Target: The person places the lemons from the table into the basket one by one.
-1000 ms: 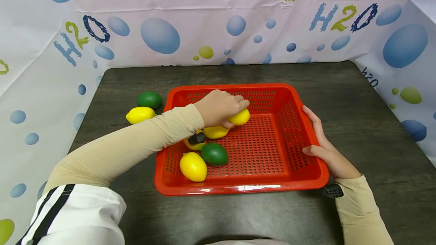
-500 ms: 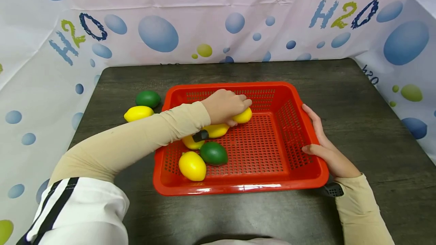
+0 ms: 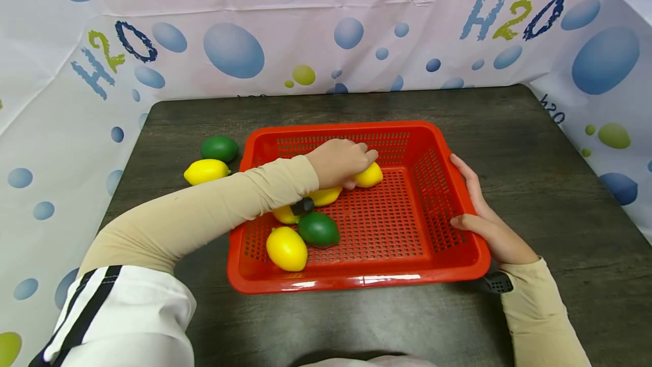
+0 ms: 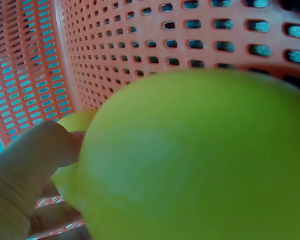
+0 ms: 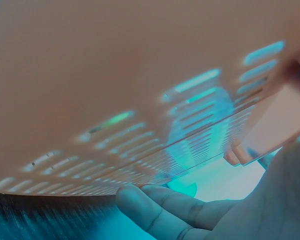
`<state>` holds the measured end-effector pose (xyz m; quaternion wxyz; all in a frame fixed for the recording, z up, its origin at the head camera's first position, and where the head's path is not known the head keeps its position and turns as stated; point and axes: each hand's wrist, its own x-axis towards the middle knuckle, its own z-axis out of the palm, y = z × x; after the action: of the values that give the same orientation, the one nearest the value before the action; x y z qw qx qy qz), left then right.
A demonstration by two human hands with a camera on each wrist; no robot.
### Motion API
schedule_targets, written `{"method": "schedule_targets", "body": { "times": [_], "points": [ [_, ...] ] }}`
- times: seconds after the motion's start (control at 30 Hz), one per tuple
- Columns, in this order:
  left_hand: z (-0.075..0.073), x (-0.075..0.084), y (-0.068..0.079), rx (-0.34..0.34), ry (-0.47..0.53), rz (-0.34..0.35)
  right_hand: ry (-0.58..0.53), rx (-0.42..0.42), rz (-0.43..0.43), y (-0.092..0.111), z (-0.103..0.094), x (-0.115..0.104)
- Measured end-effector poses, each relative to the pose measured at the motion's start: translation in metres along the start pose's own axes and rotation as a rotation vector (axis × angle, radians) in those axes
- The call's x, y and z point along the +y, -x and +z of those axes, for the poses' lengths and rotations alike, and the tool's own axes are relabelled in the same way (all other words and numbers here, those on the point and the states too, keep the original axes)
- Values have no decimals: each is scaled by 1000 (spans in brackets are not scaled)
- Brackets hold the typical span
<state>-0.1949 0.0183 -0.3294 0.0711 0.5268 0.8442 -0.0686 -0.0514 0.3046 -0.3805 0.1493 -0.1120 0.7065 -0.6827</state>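
My left hand (image 3: 340,163) reaches into the red plastic basket (image 3: 351,283) and holds a lemon (image 3: 369,175) near the far wall; its fingers lie over the top. In the left wrist view the thumb (image 4: 40,155) rests on this lemon (image 4: 67,182), and a larger-looking lemon (image 4: 190,155) fills the foreground. Left of the held lemon are more lemons, one (image 3: 328,195) partly under the hand, another (image 3: 287,249) at the near left corner. A dark green oval fruit (image 3: 318,229) lies beside them. My right hand (image 3: 491,225) grips the basket's right rim, thumb inside, fingers outside.
Outside the basket, at its left, a lemon (image 3: 206,171) and a second dark green oval fruit (image 3: 219,149) lie on the dark wooden table (image 3: 550,186). A printed white curtain (image 3: 305,33) hangs behind and along the sides. My left forearm crosses the basket's left rim.
My left hand has shifted slightly to the right inside the basket with the lemon. My right hand keeps its grip on the rim. The head view has moved a little.
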Motion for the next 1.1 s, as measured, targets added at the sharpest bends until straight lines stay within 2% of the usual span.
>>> {"method": "schedule_targets", "body": {
  "times": [0.37, 0.57, 0.87, 1.1],
  "points": [
    [2, -1, 0, 3, 66, 33, 8, -4, -2, -1, 0, 0],
    [1, 0, 0, 6, 67, 52, 7, 1, 3, 0, 0, 0],
    [0, 4, -4, 7, 46, 8, 19, 8, 1, 0, 0, 1],
    [-2, 5, -4, -23, 42, -19, 14, 8, 3, 0, 0, 2]
  ]
}}
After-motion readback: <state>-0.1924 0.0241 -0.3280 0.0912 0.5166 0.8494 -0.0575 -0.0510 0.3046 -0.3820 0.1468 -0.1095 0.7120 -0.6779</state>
